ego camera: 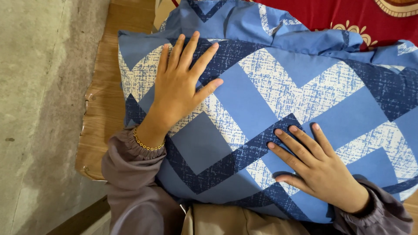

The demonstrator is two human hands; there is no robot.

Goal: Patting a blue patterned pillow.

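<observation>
**Both palms flat on the blue pillow**

Both hands are down on the pillow (270,117), a plump one in a blue cover with a white and navy zigzag print. The left hand (178,93) lies open near the pillow's far left corner, fingers spread wide and palm pressed into the fabric, a thin gold bracelet (148,144) at the wrist above a gathered mauve sleeve (130,174). The right hand (318,169) is open too, fingers together and flat on the near right part of the cover. Neither hand grips anything; both simply press.

The pillow rests against the person's lap at its near edge and lies across a wooden surface (102,113), whose left edge runs beside a grey concrete wall (39,109). At the far edge a loose flap of the same blue fabric (305,37) bunches up, and behind it shows a red patterned cloth (348,15).

As for progress: the cover looks fully on and filled, the near part smooth. What seems left is that rumpled far edge, which is not yet lying flat or tucked.
</observation>
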